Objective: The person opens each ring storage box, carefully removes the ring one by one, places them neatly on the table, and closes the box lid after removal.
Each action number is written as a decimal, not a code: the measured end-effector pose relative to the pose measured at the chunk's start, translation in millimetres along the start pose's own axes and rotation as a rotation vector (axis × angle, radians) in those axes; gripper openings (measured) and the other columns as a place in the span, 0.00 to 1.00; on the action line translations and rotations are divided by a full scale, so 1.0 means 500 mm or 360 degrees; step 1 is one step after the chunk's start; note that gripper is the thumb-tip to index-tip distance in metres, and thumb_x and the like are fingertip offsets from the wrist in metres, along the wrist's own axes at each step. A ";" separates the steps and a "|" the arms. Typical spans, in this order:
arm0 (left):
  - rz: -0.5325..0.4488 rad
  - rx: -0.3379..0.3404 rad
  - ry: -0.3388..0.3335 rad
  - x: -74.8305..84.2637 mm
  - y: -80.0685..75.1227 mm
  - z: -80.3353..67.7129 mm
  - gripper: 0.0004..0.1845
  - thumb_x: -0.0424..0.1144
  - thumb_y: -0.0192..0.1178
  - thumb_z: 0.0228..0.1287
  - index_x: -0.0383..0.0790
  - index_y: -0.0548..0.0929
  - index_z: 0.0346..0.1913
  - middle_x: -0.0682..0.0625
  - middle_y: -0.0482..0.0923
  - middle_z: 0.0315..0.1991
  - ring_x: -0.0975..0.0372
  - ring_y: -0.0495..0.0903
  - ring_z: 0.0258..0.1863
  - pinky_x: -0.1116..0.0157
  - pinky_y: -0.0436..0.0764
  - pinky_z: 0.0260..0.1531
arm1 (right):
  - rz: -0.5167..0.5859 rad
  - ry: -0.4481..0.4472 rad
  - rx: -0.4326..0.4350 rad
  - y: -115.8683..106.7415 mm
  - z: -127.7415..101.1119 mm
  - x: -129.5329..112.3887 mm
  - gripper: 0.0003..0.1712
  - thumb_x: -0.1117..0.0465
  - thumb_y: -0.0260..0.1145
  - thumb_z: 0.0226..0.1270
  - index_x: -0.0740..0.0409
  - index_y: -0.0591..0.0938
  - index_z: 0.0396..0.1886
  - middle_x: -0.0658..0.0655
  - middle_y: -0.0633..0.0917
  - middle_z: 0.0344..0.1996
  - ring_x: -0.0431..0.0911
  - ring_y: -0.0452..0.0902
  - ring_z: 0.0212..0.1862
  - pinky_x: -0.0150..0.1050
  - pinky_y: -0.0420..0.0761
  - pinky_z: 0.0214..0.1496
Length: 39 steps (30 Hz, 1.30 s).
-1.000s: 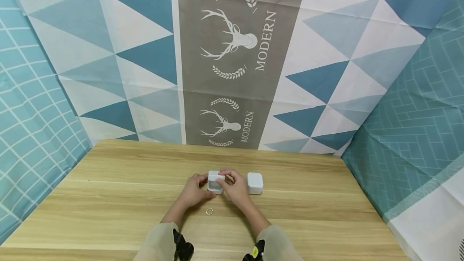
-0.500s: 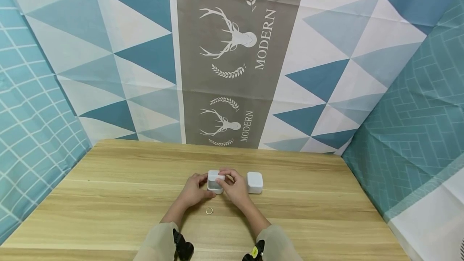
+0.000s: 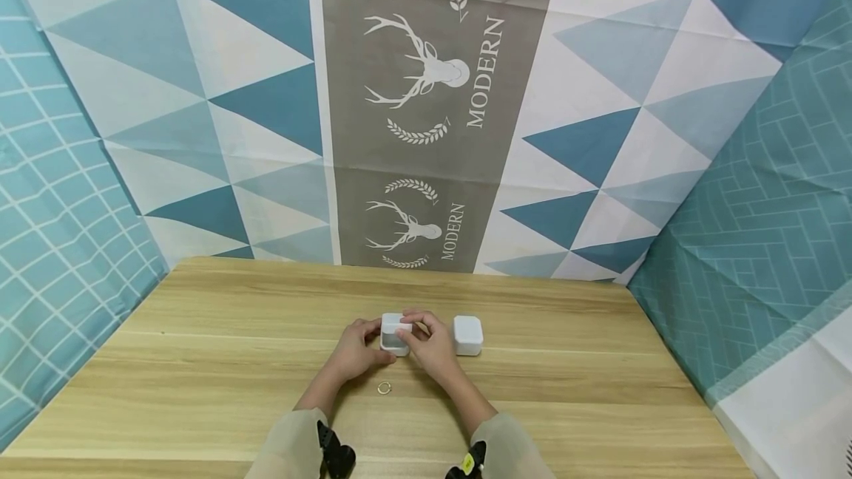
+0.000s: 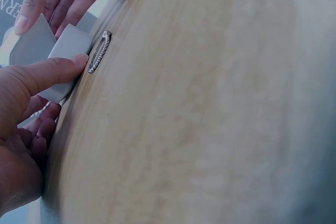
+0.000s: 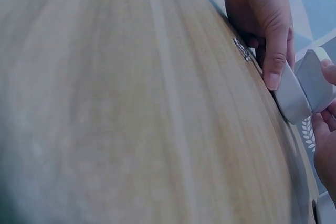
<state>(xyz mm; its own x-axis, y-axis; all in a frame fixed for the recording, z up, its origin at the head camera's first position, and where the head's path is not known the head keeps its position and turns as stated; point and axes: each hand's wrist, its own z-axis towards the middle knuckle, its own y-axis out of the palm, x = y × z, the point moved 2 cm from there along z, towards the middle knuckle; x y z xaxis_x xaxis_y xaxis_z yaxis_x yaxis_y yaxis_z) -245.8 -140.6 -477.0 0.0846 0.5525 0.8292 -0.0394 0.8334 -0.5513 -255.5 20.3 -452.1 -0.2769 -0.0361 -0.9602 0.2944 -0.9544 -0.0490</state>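
A small white ring box (image 3: pixel 394 344) stands on the table with its hinged lid (image 4: pixel 32 43) raised. My left hand (image 3: pixel 356 352) grips its lower part (image 5: pixel 292 98) from the left, thumb along the near side. From the right, my right hand (image 3: pixel 433 348) pinches the raised lid between thumb and fingers. What lies inside the box is too small to tell. A ring (image 4: pixel 102 52) set with small stones lies on the table just in front of the box, nearest to the left thumb and touched by neither hand.
A second white box (image 3: pixel 469 335), closed, stands a little to the right of the right hand. The wooden table (image 3: pixel 566 390) ends at a patterned cloth backdrop (image 3: pixel 279 198), with more cloth hanging at both sides.
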 end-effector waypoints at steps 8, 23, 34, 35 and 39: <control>-0.0013 0.0002 0.0011 -0.003 0.000 0.001 0.37 0.38 0.75 0.40 0.31 0.75 0.58 0.42 0.76 0.46 0.51 0.74 0.49 0.50 0.73 0.54 | 0.0005 0.0004 0.0002 0.000 0.001 0.003 0.13 0.74 0.66 0.56 0.76 0.77 0.41 0.74 0.73 0.56 0.60 0.68 0.62 0.44 0.68 0.65; 0.0005 0.0007 0.0015 -0.001 0.000 0.001 0.37 0.38 0.75 0.40 0.30 0.75 0.58 0.43 0.76 0.45 0.52 0.74 0.49 0.51 0.73 0.54 | -0.0022 -0.0004 0.0005 -0.002 0.001 0.005 0.13 0.73 0.66 0.56 0.75 0.78 0.41 0.73 0.74 0.56 0.60 0.69 0.62 0.44 0.69 0.65; -0.0003 0.0005 0.0006 0.002 -0.002 0.001 0.37 0.38 0.75 0.40 0.31 0.75 0.58 0.43 0.76 0.45 0.53 0.74 0.48 0.51 0.74 0.53 | -0.0040 -0.0001 -0.0011 -0.003 0.000 0.002 0.12 0.74 0.66 0.55 0.76 0.77 0.39 0.73 0.74 0.56 0.61 0.68 0.63 0.44 0.68 0.65; -0.0001 0.0004 0.0006 0.002 -0.002 0.001 0.37 0.38 0.75 0.40 0.31 0.75 0.58 0.43 0.76 0.45 0.53 0.74 0.48 0.51 0.74 0.53 | -0.0043 -0.0001 -0.0014 -0.003 -0.001 0.001 0.12 0.74 0.66 0.55 0.76 0.77 0.39 0.73 0.74 0.56 0.61 0.68 0.63 0.43 0.69 0.65; -0.0004 0.0003 0.0003 0.001 -0.002 0.000 0.37 0.38 0.75 0.40 0.31 0.75 0.58 0.42 0.76 0.46 0.52 0.74 0.49 0.51 0.73 0.54 | -0.0056 0.0008 -0.0022 -0.003 -0.001 0.001 0.12 0.73 0.66 0.56 0.75 0.77 0.40 0.73 0.74 0.56 0.60 0.68 0.63 0.43 0.69 0.65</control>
<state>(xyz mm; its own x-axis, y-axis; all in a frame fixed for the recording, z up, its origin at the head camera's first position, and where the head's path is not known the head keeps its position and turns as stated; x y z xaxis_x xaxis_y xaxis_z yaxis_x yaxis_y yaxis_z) -245.5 -141.2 -476.1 0.0869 0.5502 0.8305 -0.0408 0.8349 -0.5489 -255.4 21.9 -452.8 -0.2829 -0.0010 -0.9592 0.2974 -0.9508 -0.0867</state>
